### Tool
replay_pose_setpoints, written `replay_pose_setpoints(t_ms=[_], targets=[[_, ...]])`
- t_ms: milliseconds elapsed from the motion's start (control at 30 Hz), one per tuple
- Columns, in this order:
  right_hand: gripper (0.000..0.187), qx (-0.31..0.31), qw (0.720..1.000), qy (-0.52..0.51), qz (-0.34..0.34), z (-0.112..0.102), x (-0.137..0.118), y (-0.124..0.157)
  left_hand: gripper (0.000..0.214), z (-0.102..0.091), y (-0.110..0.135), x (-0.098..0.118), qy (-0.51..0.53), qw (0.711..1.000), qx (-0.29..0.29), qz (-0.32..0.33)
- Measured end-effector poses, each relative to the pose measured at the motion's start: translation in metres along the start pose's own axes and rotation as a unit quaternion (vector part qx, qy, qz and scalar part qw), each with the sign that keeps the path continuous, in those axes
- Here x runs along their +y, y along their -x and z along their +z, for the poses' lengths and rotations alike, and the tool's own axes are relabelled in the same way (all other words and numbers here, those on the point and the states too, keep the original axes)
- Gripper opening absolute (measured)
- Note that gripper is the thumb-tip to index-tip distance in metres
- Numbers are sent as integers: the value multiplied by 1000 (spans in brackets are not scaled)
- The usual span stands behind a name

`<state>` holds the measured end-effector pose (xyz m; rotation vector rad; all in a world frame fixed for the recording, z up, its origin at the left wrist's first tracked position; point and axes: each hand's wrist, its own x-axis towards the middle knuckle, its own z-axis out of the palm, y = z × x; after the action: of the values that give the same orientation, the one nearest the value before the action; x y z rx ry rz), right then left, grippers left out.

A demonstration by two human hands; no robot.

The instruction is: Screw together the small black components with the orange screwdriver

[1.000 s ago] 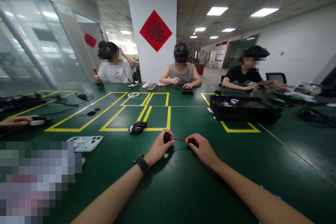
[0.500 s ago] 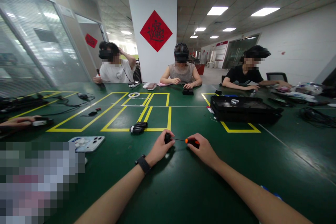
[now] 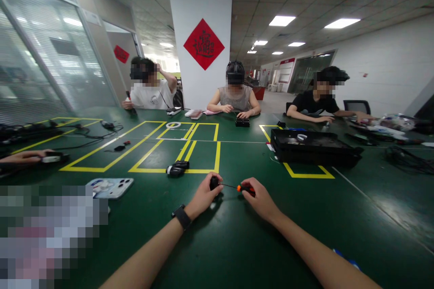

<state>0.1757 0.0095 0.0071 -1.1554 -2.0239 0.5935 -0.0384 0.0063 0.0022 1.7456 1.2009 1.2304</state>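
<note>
My left hand [image 3: 203, 196] is closed around a small black part [image 3: 214, 183] on the green table [image 3: 237, 244]. A black watch sits on that wrist. My right hand [image 3: 259, 198] grips a screwdriver [image 3: 242, 188] with an orange and black handle. Its thin shaft points left into the black part. Both hands rest low over the table, a short way in front of me.
A black and white object [image 3: 176, 169] lies on the yellow tape lines [image 3: 190, 149] just beyond my hands. A phone [image 3: 110, 187] lies at left. A black tray [image 3: 313, 146] stands at right. Three people sit across the table; another person's hand [image 3: 25, 157] rests far left among cables.
My hands and the screwdriver hold the same pose. The view has tilted slightly, so everything sits a little lower in the picture.
</note>
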Motion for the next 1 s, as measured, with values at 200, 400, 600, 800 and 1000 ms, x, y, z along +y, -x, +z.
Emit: replay_pose_setpoints(t_ms=[200,400,600,800,1000], targets=[[17,-21,999,-18,-32,-2,1,-1,15,0,-1,-2,12,1000,-8,8],[17,-20,999,-27,-13,-3,3,-2,16,-2,0,0,3,1000,-17,4],[16,-24,999,-15,-34,-2,3,-3,16,-7,1,-1,3,999,-29,17],[19,-29,999,-6,-35,-1,2,-1,18,-5,-1,-4,0,999,-29,32],[16,-39,998,1,-56,-1,2,-2,18,-4,-1,-2,-1,1000,-22,14]])
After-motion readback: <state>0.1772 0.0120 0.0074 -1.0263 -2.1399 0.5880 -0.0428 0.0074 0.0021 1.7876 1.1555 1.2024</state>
